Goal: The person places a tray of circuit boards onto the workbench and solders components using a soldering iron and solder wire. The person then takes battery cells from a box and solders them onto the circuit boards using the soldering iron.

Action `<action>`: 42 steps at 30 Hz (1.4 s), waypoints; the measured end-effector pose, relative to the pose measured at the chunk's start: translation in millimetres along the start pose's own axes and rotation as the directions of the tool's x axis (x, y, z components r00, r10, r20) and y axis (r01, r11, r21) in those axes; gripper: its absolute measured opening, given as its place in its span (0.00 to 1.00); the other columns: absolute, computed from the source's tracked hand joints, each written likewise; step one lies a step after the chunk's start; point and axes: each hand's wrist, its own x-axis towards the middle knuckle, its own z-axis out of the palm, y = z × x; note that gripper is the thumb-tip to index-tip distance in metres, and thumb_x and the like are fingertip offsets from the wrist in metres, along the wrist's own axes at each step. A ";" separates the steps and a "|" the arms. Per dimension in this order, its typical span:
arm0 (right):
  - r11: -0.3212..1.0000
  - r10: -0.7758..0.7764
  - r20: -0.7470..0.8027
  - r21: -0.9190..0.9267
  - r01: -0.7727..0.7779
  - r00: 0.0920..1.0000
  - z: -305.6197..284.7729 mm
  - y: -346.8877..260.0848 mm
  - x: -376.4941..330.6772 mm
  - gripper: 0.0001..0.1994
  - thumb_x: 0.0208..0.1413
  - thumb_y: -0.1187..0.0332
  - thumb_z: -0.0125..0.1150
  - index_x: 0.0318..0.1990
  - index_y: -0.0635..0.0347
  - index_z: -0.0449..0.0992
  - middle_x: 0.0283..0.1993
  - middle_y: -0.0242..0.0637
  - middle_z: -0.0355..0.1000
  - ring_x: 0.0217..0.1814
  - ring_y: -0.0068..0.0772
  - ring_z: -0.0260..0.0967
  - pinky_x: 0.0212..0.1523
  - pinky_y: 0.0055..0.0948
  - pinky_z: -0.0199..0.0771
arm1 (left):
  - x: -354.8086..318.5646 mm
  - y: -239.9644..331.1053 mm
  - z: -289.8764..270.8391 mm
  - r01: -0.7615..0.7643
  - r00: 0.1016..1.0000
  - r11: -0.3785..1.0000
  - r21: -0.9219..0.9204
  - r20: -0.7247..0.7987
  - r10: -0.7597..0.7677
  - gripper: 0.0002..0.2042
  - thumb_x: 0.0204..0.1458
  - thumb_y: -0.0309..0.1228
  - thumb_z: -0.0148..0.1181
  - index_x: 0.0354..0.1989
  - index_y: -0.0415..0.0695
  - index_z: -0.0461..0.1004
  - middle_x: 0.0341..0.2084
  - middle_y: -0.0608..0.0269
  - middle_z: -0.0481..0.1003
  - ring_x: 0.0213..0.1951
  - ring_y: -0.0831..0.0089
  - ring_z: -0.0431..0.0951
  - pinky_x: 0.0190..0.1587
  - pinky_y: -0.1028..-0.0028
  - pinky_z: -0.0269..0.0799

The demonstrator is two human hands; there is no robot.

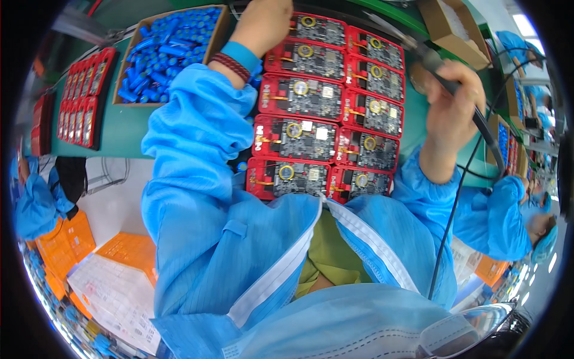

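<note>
While the right hand grips a soldering iron, fingers wrapped tight, its hot tip risks grazing neighbouring red circuit boards; left hand's fingers unclear.

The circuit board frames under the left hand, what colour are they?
Red frames around dark boards, clearest in the head view.

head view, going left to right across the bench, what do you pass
Row of red boards on a dark tray → cardboard box of blue cylinders → left hand → two columns of red-framed circuit boards → right hand gripping a corded soldering iron → co-worker's blue sleeve
</note>
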 end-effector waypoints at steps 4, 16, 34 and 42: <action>1.000 -0.004 -0.133 0.006 0.005 0.991 -13.0 -10.7 -14.4 0.24 0.61 0.52 0.46 0.36 0.72 0.71 0.25 0.43 0.66 0.21 0.26 0.60 0.22 0.21 0.57 | -23.7 23.8 -22.3 -0.046 0.968 0.998 0.034 -0.244 0.053 0.03 0.46 0.22 0.52 0.28 0.40 0.72 0.26 0.49 0.69 0.34 0.51 0.69 0.39 0.60 0.66; 0.999 0.024 -0.255 -0.024 -0.031 0.967 -34.8 -29.5 -44.4 0.24 0.61 0.52 0.45 0.37 0.71 0.69 0.26 0.43 0.65 0.23 0.27 0.61 0.23 0.20 0.57 | -57.0 -126.5 -95.4 0.246 0.962 0.800 0.548 -0.238 -0.132 0.08 0.47 0.31 0.55 0.35 0.43 0.74 0.31 0.46 0.74 0.38 0.49 0.74 0.42 0.57 0.69; 0.991 0.124 0.181 -0.078 -0.112 0.976 40.6 -47.2 -59.4 0.17 0.46 0.74 0.64 0.45 0.58 0.70 0.36 0.34 0.71 0.39 0.25 0.69 0.37 0.24 0.68 | -117.3 114.6 -79.7 0.306 0.949 0.402 -0.863 0.310 -0.059 0.10 0.55 0.22 0.50 0.46 0.39 0.64 0.35 0.63 0.71 0.33 0.79 0.73 0.36 0.79 0.71; 0.991 0.046 0.089 -0.131 -0.034 0.995 41.3 -48.5 -61.9 0.14 0.47 0.78 0.60 0.43 0.55 0.71 0.31 0.34 0.70 0.31 0.26 0.69 0.30 0.24 0.69 | -121.1 141.0 -60.3 0.257 0.965 0.481 -0.838 0.253 -0.075 0.10 0.54 0.20 0.51 0.43 0.39 0.63 0.33 0.64 0.71 0.31 0.81 0.74 0.34 0.81 0.73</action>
